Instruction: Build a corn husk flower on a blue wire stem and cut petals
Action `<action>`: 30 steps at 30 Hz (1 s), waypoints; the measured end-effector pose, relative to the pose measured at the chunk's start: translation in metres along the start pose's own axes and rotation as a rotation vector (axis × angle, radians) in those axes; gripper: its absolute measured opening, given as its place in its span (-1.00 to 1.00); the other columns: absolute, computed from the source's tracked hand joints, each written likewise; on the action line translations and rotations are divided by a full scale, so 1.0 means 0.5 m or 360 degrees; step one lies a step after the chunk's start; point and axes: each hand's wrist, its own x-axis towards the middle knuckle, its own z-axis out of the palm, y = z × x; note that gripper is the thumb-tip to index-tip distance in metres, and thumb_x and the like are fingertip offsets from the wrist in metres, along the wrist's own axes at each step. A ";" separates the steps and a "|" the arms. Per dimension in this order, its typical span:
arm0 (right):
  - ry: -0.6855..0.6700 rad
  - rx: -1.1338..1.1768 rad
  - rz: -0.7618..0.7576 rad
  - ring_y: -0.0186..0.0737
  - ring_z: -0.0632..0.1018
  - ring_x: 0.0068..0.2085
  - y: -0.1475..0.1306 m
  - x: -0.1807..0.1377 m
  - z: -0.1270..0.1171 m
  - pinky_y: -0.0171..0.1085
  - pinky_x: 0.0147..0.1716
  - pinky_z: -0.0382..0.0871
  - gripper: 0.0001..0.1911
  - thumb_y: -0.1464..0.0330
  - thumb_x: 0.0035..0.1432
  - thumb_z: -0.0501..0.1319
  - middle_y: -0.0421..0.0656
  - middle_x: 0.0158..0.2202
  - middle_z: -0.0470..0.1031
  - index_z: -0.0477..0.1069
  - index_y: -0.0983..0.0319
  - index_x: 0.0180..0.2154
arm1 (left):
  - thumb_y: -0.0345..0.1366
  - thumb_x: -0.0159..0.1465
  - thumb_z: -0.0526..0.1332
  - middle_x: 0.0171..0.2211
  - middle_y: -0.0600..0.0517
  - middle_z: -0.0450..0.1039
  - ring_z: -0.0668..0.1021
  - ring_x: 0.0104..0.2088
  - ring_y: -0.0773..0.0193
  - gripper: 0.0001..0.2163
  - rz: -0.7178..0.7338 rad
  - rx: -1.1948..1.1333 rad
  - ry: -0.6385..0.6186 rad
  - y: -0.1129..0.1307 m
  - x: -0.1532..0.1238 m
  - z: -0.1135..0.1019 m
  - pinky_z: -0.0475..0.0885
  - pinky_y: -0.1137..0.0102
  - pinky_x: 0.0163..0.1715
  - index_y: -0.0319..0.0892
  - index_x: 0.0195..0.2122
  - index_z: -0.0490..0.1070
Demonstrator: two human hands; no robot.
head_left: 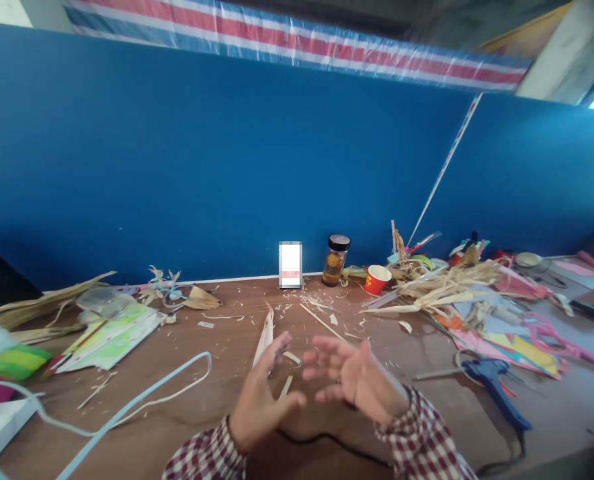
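I read the left hand (264, 400) and right hand (359, 381) as spread, unloaded. Pale husk strip (263, 339): on the worktop (167, 340), beyond the left hand. Scraps (321, 303) suggest cutting done; remainder unclear.

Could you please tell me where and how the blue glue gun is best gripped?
Probably by its handle, the right hand coming from the near side: the glue gun appears to lie flat, its handle slanting to the near right.
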 end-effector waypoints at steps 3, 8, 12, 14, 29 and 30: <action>-0.0286 0.0193 0.0159 0.03 0.47 -0.07 0.031 0.008 0.032 -0.24 -0.42 0.40 -0.12 -0.25 -0.02 -0.26 0.14 0.07 0.29 0.18 0.23 0.08 | -0.04 -0.21 0.41 0.01 -0.20 0.34 0.39 0.03 -0.04 -0.20 -0.0160 -0.0624 -0.0667 0.008 -0.014 0.042 0.32 0.12 -0.05 -0.11 0.09 0.22; 0.0483 -0.0788 -0.0200 -0.04 0.40 0.01 0.012 0.006 -0.051 -0.12 -0.22 0.38 -0.44 -0.01 0.08 0.06 0.04 0.08 0.29 0.23 0.16 0.03 | -0.04 -0.05 0.31 -0.56 0.01 0.45 0.44 -0.66 0.39 -0.57 -0.0848 -0.0557 -0.0516 0.009 -0.011 0.034 0.34 0.49 -0.67 -0.25 -0.26 0.39; 0.1536 -0.2224 -0.0643 0.04 0.36 0.03 -0.043 -0.035 -0.162 0.00 0.00 0.19 -0.55 0.10 0.02 0.16 0.04 -0.03 0.39 0.39 0.24 -0.12 | -0.03 0.14 0.11 -0.54 0.02 0.46 0.46 -0.60 0.35 -0.67 -0.0530 0.0040 0.0044 0.019 0.017 -0.050 0.37 0.44 -0.58 -0.21 -0.31 0.42; 0.1732 -0.2498 -0.0619 -0.03 0.47 -0.14 -0.057 -0.054 -0.186 -0.08 -0.11 0.29 -0.63 0.14 0.09 0.10 -0.01 -0.20 0.49 0.42 0.23 -0.16 | -0.09 0.18 0.09 -0.36 -0.04 0.51 0.53 -0.29 0.19 -0.64 -0.0237 0.0440 0.0220 0.019 0.029 -0.086 0.42 0.26 -0.25 -0.14 -0.07 0.37; 0.0431 -0.2740 -0.0012 -0.10 0.49 -0.18 0.041 -0.009 -0.058 -0.21 -0.22 0.32 -0.69 0.31 0.03 0.21 -0.12 -0.19 0.50 0.39 0.12 -0.11 | -0.08 0.18 0.02 -0.35 -0.12 0.50 0.52 -0.33 0.09 -0.67 -0.0540 0.1676 0.0086 -0.074 0.059 -0.103 0.32 0.31 -0.38 -0.18 -0.25 0.43; 0.0387 -0.2720 -0.0017 -0.09 0.49 -0.19 0.045 -0.005 -0.048 -0.20 -0.23 0.33 -0.68 0.31 0.03 0.22 -0.12 -0.19 0.50 0.39 0.13 -0.11 | -0.08 0.18 0.03 -0.39 -0.10 0.50 0.52 -0.36 0.11 -0.70 -0.0564 0.1671 0.0045 -0.077 0.060 -0.101 0.30 0.33 -0.41 -0.17 -0.34 0.44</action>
